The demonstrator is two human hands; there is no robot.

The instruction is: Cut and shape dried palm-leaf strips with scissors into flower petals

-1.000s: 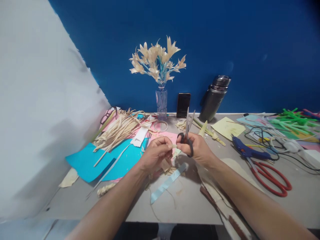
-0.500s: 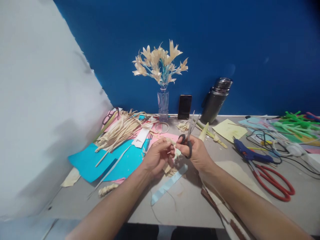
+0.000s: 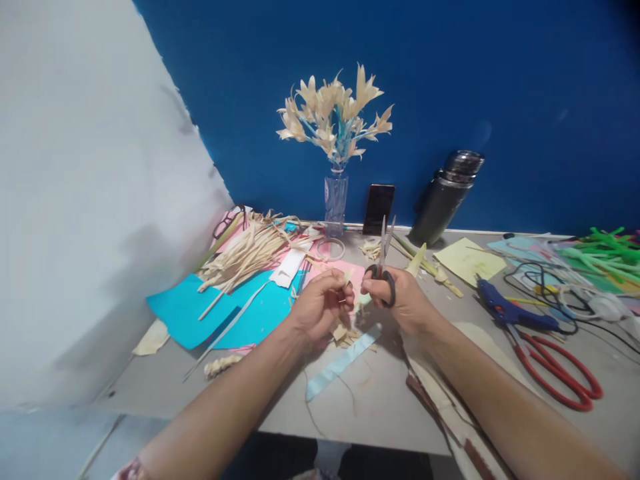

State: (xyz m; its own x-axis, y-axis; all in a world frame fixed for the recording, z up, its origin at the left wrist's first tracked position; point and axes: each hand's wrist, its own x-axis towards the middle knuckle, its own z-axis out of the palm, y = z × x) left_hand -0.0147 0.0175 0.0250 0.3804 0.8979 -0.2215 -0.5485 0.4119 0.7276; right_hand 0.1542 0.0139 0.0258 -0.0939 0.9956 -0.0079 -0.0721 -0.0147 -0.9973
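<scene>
My left hand point(image 3: 323, 303) pinches a small pale strip of dried husk point(image 3: 348, 275) between thumb and fingers. Across a narrow gap, my right hand point(image 3: 403, 297) grips black-handled scissors point(image 3: 384, 257) with the blades pointing up and slightly apart. Under the hands lie small husk scraps point(image 3: 347, 337) and a light blue ribbon point(image 3: 343, 363). Beyond them stands a clear bottle point(image 3: 336, 207) holding cream husk flowers point(image 3: 340, 117) on blue stems.
A bundle of dried husk strips point(image 3: 250, 250) lies over blue sheets point(image 3: 190, 310) on the left. To the right are a blue glue gun point(image 3: 510, 308), red-handled scissors point(image 3: 563, 373) and tangled cables. A tilted flask point(image 3: 445, 200) and a phone point(image 3: 379, 209) lean on the wall.
My hands have drawn apart, leaving a gap between the left fingers and the right hand. The scissors have turned more upright. The whole view has shifted slightly.
</scene>
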